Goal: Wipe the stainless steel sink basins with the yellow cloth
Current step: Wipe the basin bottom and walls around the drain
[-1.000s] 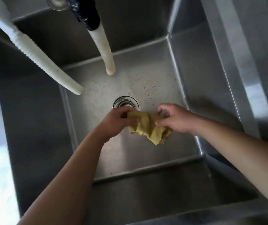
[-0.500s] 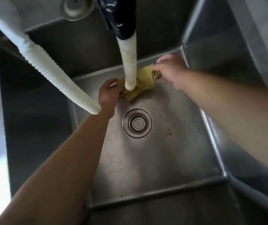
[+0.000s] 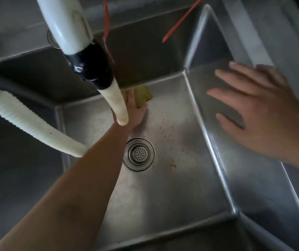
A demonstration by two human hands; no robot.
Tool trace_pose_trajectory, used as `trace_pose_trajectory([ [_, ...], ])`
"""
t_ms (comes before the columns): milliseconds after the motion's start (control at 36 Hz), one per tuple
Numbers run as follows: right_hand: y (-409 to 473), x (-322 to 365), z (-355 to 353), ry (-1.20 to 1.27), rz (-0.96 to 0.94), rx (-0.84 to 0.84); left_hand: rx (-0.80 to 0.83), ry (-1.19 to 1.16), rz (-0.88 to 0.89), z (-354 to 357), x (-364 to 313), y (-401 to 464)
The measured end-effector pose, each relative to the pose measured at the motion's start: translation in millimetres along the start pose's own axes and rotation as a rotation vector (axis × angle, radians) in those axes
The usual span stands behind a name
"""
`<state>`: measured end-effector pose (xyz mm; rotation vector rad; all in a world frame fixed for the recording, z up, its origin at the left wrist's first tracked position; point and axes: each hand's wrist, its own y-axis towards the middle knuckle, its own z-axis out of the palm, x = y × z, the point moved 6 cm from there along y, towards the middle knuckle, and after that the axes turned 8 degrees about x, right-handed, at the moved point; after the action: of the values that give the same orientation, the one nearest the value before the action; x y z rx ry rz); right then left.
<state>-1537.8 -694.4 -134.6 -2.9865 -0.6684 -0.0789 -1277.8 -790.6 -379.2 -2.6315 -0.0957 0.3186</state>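
Under left hand (image 3: 135, 110): yellow cloth (image 3: 142, 96), w/ right hand (image 3: 259, 113) well apart.

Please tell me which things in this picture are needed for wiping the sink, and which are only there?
Needed: crumpled yellow cloth, left hand on it, stainless steel sink basin, open right hand.

Only there: round perforated metal drain strainer, white ribbed hose, cream spout, red strips.

Crumpled yellow cloth (image 3: 142, 96) against basin (image 3: 172, 178) back edge

Left hand (image 3: 135, 113) reaches forward; right hand (image 3: 264, 113) seemingly spread.
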Motion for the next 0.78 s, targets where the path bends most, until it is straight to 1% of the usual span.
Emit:
trace_pose_trajectory([
  [83, -29, -4, 5, -0.042, 0.043, 0.032, 0.074, -0.029, -0.070, 14, -6, -2],
  [139, -51, 3, 13, -0.034, 0.072, 0.076, 0.079, -0.053, -0.056, 20, -23, -10],
  [250, -87, 22, 25, -0.020, 0.115, 0.169, 0.106, 0.016, 0.100, 47, -64, -34],
  [389, -112, 32, 30, 0.027, 0.137, 0.205, 0.142, 0.086, 0.268, 79, -89, -79],
  [500, -132, 42, 30, 0.017, 0.071, 0.201, 0.125, 0.139, 0.399, 98, -88, -118],
  [583, -143, 50, 31, -0.024, 0.015, 0.214, 0.102, 0.174, 0.464, 109, -84, -147],
  [722, -139, 55, 32, -0.059, 0.033, 0.348, 0.173, 0.236, 0.580, 126, -72, -194],
  [778, -140, 55, 32, -0.061, 0.016, 0.373, 0.191, 0.243, 0.633, 133, -66, -210],
])
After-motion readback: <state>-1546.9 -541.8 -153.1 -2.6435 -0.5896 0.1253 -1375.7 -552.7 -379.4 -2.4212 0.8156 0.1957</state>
